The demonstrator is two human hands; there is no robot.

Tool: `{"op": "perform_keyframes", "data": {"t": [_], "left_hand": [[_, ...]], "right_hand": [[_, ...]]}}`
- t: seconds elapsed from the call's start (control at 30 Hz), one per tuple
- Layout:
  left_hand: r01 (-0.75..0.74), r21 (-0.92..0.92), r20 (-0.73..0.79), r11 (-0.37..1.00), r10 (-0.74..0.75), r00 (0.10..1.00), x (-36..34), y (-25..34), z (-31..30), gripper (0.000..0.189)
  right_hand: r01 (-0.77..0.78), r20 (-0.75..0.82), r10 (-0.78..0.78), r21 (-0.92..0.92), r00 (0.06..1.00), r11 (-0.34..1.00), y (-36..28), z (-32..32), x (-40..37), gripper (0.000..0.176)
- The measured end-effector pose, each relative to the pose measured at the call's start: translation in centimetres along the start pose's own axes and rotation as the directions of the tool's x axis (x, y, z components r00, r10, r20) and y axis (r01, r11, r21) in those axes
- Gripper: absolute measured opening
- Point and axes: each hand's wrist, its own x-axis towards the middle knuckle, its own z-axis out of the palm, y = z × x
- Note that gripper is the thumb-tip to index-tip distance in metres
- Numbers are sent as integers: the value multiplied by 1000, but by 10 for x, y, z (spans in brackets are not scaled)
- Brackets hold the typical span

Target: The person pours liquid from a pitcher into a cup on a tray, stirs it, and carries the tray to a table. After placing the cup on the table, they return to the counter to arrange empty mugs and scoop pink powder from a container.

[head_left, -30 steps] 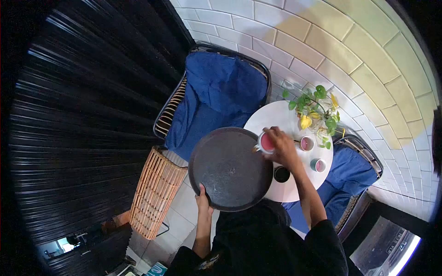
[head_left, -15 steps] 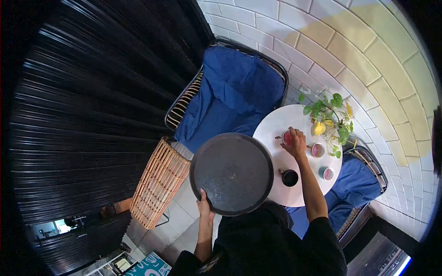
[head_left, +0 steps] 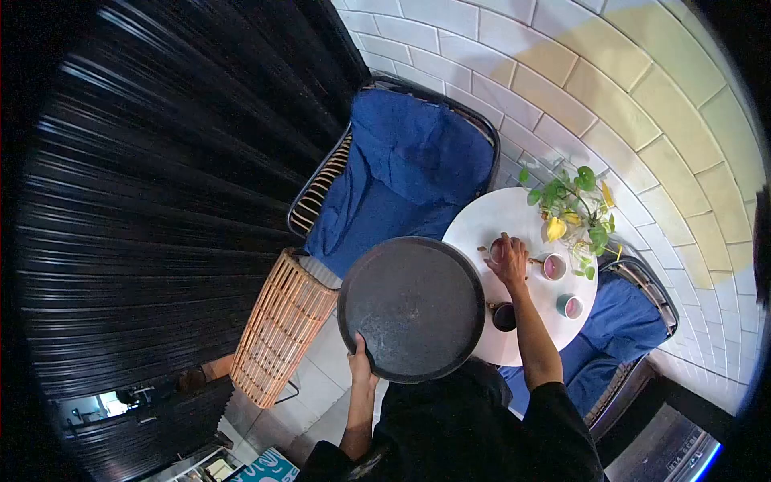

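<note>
Gripping near rim of dark round tray (head_left: 414, 309): left hand (head_left: 359, 360), clenched, tray overlapping edge of white table (head_left: 498, 217). Right hand (head_left: 507, 259) covering cup (head_left: 495, 251) on table, grasp unclear. Dark mug (head_left: 504, 316) just beside wrist; plant (head_left: 570, 205) beyond.

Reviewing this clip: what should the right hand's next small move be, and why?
Probably lift the right hand off the cup. The cup appears to stand on the white table near the other cups, while the left hand grips the tray by its edge.
</note>
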Motion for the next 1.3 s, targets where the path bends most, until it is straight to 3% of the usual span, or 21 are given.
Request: {"op": "perform_keyframes", "data": {"t": [0.3, 0.4, 0.47, 0.5, 0.57, 0.63, 0.7, 0.77, 1.03, 1.23, 1.3], "left_hand": [[4, 64, 57, 998, -7, 998, -6, 8, 14, 62], [-2, 76, 68, 997, -3, 998, -7, 8, 18, 62], [11, 82, 70, 997, -17, 997, -10, 9, 23, 62], [22, 86, 66, 996, -28, 997, -9, 10, 25, 63], [21, 79, 91, 997, -29, 995, -4, 7, 22, 63], [16, 70, 110, 997, -23, 994, -2, 7, 22, 64], [8, 84, 132, 996, -19, 991, -2, 8, 25, 64], [-2, 75, 155, 997, -10, 988, -4, 9, 27, 64], [-10, 110, 200, 994, -12, 980, -5, 18, 33, 61], [4, 173, 285, 985, -53, 957, 16, 23, 37, 60], [-13, 226, 394, 974, -79, 916, 33, 22, 34, 63]], "right_hand": [[58, -100, -52, 61, 994, 996, 16, -46, -12, 86], [-5, -195, -7, -60, 981, 998, 31, -83, -23, 79], [-218, -96, 203, -189, 974, 958, 33, -103, -25, 77], [-222, -102, 206, -189, 973, 956, 38, -104, -26, 77], [-292, -47, 288, -166, 956, 942, 51, -100, -30, 78], [-251, -72, 242, -160, 968, 955, 69, -87, -32, 79], [-268, -13, 270, 78, 963, 960, 80, -79, -29, 81], [-271, -29, 273, 66, 962, 960, 80, -79, -29, 80], [-295, -65, 297, 32, 953, 955, 31, -131, -50, 70], [-136, -151, 151, 108, 977, 985, -42, -216, -96, 65], [-29, -157, 39, 63, 987, 998, -69, -236, -116, 61]]}}
